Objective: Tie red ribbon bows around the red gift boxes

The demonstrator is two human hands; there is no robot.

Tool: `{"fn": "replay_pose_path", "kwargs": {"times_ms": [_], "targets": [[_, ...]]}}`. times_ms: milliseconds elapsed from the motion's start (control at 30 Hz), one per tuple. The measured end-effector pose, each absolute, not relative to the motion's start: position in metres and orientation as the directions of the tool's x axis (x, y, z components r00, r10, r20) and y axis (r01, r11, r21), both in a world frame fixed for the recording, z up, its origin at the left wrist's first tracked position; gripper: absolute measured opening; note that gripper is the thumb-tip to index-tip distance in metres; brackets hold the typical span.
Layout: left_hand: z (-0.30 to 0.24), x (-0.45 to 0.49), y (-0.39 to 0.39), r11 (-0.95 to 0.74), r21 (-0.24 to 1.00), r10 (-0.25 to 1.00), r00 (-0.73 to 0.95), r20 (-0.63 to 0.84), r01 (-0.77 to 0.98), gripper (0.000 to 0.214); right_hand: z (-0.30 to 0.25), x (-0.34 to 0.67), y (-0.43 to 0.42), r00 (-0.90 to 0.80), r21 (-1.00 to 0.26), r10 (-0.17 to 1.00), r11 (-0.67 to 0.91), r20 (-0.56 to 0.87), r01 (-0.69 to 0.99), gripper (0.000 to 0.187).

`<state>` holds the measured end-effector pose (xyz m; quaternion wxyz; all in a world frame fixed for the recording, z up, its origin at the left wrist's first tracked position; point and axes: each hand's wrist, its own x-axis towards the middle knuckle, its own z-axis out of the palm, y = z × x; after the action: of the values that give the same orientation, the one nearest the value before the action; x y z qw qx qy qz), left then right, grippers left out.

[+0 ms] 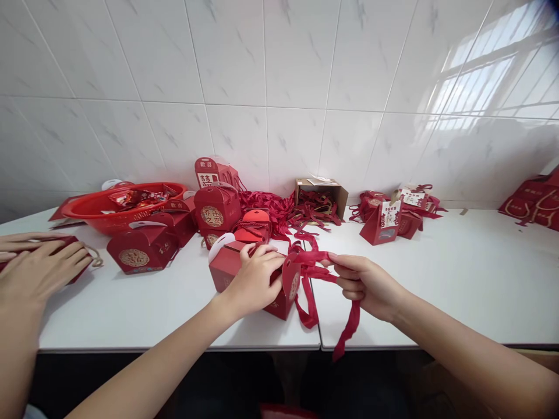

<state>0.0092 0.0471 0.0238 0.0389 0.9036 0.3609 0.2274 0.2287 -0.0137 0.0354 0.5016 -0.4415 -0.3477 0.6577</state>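
My left hand [252, 278] rests on top of a small red gift box [279, 294] near the table's front edge, fingers curled around its handle flaps. My right hand [364, 283] pinches a dark red ribbon [312, 291] that runs from the box's top and hangs in loops over the table edge. The ribbon's loose end [349, 329] dangles below the edge.
Another person's hands [37, 267] press on a red box at the far left. A red basin [126, 206] with sweets, several folded red boxes [142, 247], a cardboard box [321, 195] of ribbons and more boxes [395, 215] stand along the tiled wall. Red bags [535, 201] lie far right.
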Motion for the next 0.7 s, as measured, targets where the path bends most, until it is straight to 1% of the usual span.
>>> {"fn": "replay_pose_path", "kwargs": {"times_ms": [67,200,333,433,567,700], "targets": [[0.024,0.009,0.047,-0.736,0.231,0.670,0.634,0.387,0.637,0.032,0.036,0.227,-0.012,-0.118,-0.899,0.965,-0.260,-0.233,-0.353,0.023],[0.023,0.010,0.047,-0.747,0.216,0.655,0.638,0.406,0.629,0.031,0.034,0.224,-0.010,-0.140,-0.899,0.961,-0.273,-0.238,-0.343,0.025],[0.023,0.010,0.047,-0.745,0.225,0.657,0.635,0.407,0.627,0.030,0.030,0.220,-0.007,-0.120,-0.900,0.961,-0.276,-0.250,-0.336,0.026],[0.022,0.010,0.046,-0.729,0.244,0.672,0.603,0.430,0.639,0.030,0.025,0.219,-0.006,-0.104,-0.913,0.962,-0.272,-0.252,-0.303,0.025],[0.022,0.011,0.046,-0.704,0.262,0.688,0.544,0.480,0.660,0.030,0.017,0.218,-0.006,-0.087,-0.916,0.952,-0.305,-0.292,-0.262,0.029],[0.022,0.010,0.048,-0.708,0.261,0.679,0.530,0.508,0.656,0.028,0.014,0.217,-0.007,-0.074,-0.914,0.945,-0.327,-0.319,-0.239,0.030]]}}
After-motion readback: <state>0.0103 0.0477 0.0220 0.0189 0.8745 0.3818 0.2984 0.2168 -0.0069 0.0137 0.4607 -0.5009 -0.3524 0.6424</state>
